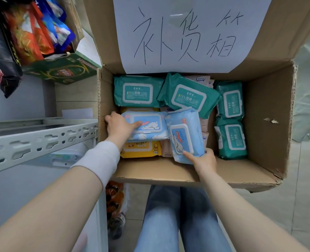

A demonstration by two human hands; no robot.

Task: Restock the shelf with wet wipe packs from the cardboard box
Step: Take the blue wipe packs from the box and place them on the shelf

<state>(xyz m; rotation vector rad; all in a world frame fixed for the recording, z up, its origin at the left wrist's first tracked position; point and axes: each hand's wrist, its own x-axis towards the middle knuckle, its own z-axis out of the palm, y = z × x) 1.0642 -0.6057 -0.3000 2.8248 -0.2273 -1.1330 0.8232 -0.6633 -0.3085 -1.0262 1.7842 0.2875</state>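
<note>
Nearest the camera are the person's legs in blue jeans, with both bare forearms reaching forward over them; the left forearm wears a pale sleeve pushed up near the wrist. To the left of the knees, low down, stand some brown bottles.

The open cardboard box sits just past the knees, its near flap folded down towards the person. The right hand grips the near end of a tilted light-blue wet wipe pack, thumb on its top face and fingers curled round its edge; the pack leans over the others in the middle of the box. The left hand grips a flat light-blue wet wipe pack at its left end, thumb pressed on the lid and fingers wrapped round the end by the box's left wall. This pack lies on a yellow wipes pack; pale pink packs show beneath and between.

Along the right side lie two teal packs, one nearer and one farther. At the far wall lie two more teal packs, one flat on the left, one tilted beside it.

The raised far flap carries a white paper sign with handwritten characters. Left of the box runs a grey perforated metal shelf; above it stand a green carton and coloured snack bags.
</note>
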